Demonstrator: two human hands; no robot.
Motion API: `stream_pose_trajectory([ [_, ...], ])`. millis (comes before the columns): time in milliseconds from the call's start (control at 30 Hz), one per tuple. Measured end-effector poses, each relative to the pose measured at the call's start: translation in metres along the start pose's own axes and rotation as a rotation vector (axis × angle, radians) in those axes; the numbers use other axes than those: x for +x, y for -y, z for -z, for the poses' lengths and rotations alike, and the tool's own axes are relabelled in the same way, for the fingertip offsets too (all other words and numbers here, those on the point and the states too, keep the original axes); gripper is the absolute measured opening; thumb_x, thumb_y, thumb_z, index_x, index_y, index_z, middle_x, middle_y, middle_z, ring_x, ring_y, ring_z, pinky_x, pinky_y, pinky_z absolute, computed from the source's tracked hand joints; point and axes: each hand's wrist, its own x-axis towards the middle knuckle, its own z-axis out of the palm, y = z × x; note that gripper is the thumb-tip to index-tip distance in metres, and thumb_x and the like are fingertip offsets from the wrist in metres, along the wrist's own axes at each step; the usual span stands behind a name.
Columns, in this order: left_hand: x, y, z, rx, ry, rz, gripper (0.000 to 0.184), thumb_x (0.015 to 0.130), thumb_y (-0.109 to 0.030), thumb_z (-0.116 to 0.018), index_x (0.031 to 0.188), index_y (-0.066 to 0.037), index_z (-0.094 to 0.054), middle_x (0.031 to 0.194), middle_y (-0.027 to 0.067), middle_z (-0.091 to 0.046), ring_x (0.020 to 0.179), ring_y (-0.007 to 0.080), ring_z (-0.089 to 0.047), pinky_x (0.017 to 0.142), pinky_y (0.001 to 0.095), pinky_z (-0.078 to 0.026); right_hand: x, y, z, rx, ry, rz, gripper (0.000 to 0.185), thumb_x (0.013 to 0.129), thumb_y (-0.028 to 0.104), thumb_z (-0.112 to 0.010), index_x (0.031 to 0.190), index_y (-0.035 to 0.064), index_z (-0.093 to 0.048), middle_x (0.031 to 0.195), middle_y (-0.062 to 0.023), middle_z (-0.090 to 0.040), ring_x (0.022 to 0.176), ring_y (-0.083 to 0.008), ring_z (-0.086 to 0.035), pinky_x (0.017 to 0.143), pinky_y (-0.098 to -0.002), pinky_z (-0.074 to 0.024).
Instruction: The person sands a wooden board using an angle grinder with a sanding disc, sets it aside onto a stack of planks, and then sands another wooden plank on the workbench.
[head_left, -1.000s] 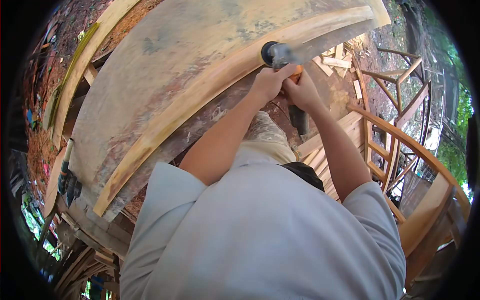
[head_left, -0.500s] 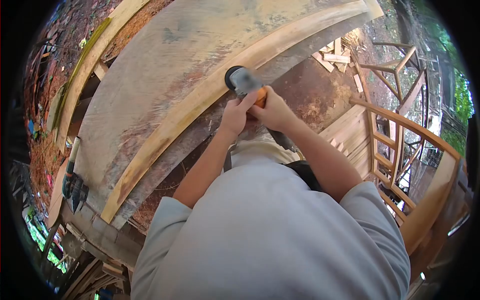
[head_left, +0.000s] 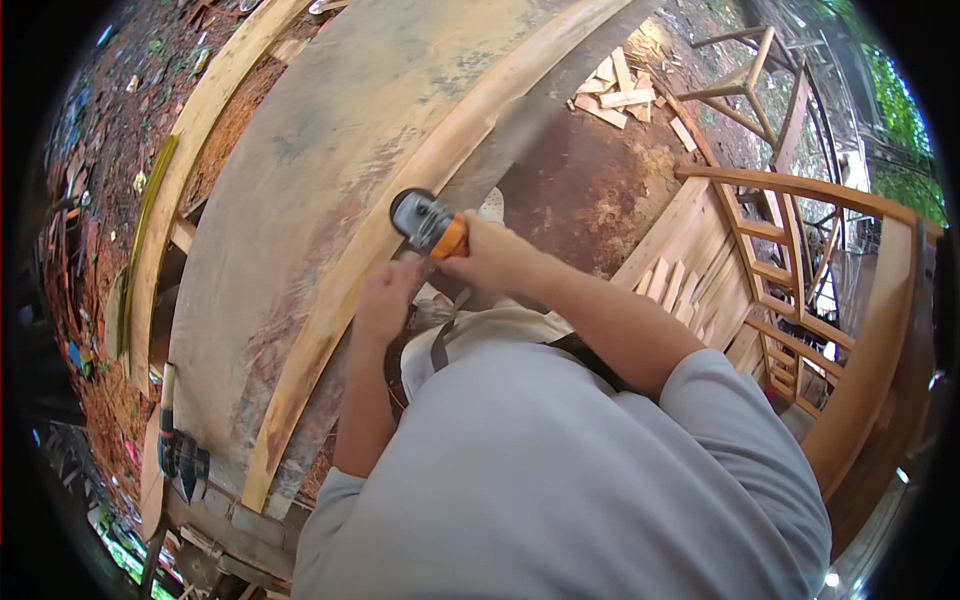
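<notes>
An angle grinder [head_left: 428, 224] with a grey head, an orange body and a dark round disc sits over the near edge of a long curved wooden board [head_left: 335, 325]. My right hand [head_left: 490, 255] is wrapped round the orange body. Beside the grinder's head, my left hand [head_left: 384, 300] is closed, its fingertips against the tool; what lies inside the fist is mostly hidden, apparently the side handle. Whether the disc touches the wood I cannot tell. Beneath the board lies a large, stained tabletop [head_left: 260, 210].
A second power tool [head_left: 182, 455] rests at the tabletop's lower left corner. Wood offcuts [head_left: 620, 92] lie on the dirt floor ahead. To my right stand a wooden frame [head_left: 800, 190] and stacked boards [head_left: 690, 250]. A long timber [head_left: 190, 140] runs along the far left.
The grinder and both my hands have moved left and toward me along the board. My left hand now sits lower and farther from my right. The whole view has shifted.
</notes>
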Motion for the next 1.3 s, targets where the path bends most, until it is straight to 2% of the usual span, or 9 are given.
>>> stream_pose_trajectory([
  [100,0.037,-0.019,0.024,0.183,-0.331,-0.377,0.050,0.112,-0.037,-0.045,0.107,0.007,-0.070,0.097,0.0089,-0.072,0.096,0.0146,-0.063,0.089,0.0297,-0.048,0.018,-0.028,0.037,0.126,-0.105,0.009,0.068,0.081,0.044,-0.079,0.124,-0.0035,-0.056,0.113,-0.0277,-0.070,0.111,-0.0424,-0.069,0.095,-0.0455,-0.0539],
  [167,0.067,-0.033,0.029,0.084,-0.441,-0.329,0.049,0.111,-0.036,-0.045,0.107,0.006,-0.070,0.098,0.0078,-0.071,0.096,0.0146,-0.062,0.089,0.0303,-0.048,0.035,-0.040,0.061,0.164,-0.202,-0.073,0.059,0.083,0.037,-0.081,0.124,-0.0004,-0.062,0.108,-0.0197,-0.073,0.101,-0.0292,-0.072,0.092,-0.0412,-0.0552],
  [233,0.099,-0.047,0.026,-0.010,-0.548,-0.282,0.049,0.111,-0.036,-0.046,0.107,0.006,-0.070,0.099,0.0068,-0.071,0.096,0.0145,-0.062,0.089,0.0308,-0.048,0.050,-0.063,0.090,0.208,-0.234,-0.069,0.064,0.081,0.039,-0.082,0.125,-0.0018,-0.061,0.112,-0.0217,-0.073,0.105,-0.0323,-0.072,0.093,-0.0411,-0.0547],
  [300,0.140,-0.058,0.015,0.047,-0.653,-0.506,0.053,0.110,-0.040,-0.046,0.109,0.007,-0.070,0.117,0.0159,-0.069,0.113,0.0226,-0.060,0.100,0.0373,-0.045,0.063,-0.083,0.120,0.248,-0.278,-0.066,0.069,0.079,0.041,-0.083,0.126,-0.0032,-0.061,0.116,-0.0236,-0.072,0.109,-0.0354,-0.071,0.095,-0.0411,-0.0541],
  [533,0.259,-0.069,-0.077,0.616,-0.759,-0.583,0.056,0.109,-0.043,-0.043,0.113,0.005,-0.072,0.156,0.0270,-0.041,0.145,0.0450,-0.033,0.122,0.0536,-0.022,0.099,-0.128,0.186,0.299,-0.299,-0.025,0.057,0.079,0.037,-0.082,0.122,0.0036,-0.067,0.109,-0.0184,-0.075,0.103,-0.0294,-0.073,0.092,-0.0395,-0.0547],
  [733,0.246,-0.095,-0.111,0.932,-0.795,-0.260,0.060,0.109,-0.047,-0.039,0.108,0.000,-0.076,0.166,0.0210,-0.026,0.155,0.0417,-0.018,0.123,0.0647,-0.012,0.103,-0.137,0.256,0.366,-0.248,-0.142,0.049,0.081,0.035,-0.079,0.120,0.0070,-0.070,0.102,-0.0138,-0.076,0.098,-0.0255,-0.073,0.089,-0.0381,-0.0546],
  [967,0.250,-0.096,-0.116,0.982,-0.827,-0.179,0.059,0.108,-0.045,-0.040,0.102,0.000,-0.077,0.167,0.0178,-0.024,0.156,0.0401,-0.016,0.123,0.0631,-0.013,0.140,-0.185,0.330,0.305,-0.423,-0.082,0.046,0.081,0.034,-0.080,0.112,0.0022,-0.068,0.095,-0.0135,-0.072,0.075,-0.0228,-0.072,0.060,-0.0365,-0.0574],
  [1100,0.252,-0.096,-0.116,1.033,-0.827,-0.136,0.060,0.108,-0.047,-0.038,0.103,0.000,-0.076,0.168,0.0168,-0.025,0.156,0.0371,-0.015,0.123,0.0626,-0.014,0.163,-0.214,0.365,0.310,-0.474,-0.161,0.054,0.078,0.036,-0.082,0.107,-0.0058,-0.066,0.092,-0.0135,-0.072,0.081,-0.0231,-0.072,0.061,-0.0370,-0.0586],
  [1300,0.254,-0.096,-0.117,1.051,-0.851,-0.145,0.057,0.107,-0.042,-0.040,0.098,0.001,-0.076,0.168,0.0170,-0.022,0.156,0.0398,-0.014,0.124,0.0621,-0.013,0.172,-0.200,0.433,0.359,-0.407,-0.356,0.043,0.085,0.041,-0.077,0.106,0.0038,-0.072,0.085,-0.0035,-0.068,0.072,-0.0139,-0.065,0.064,-0.0327,-0.0536],
])
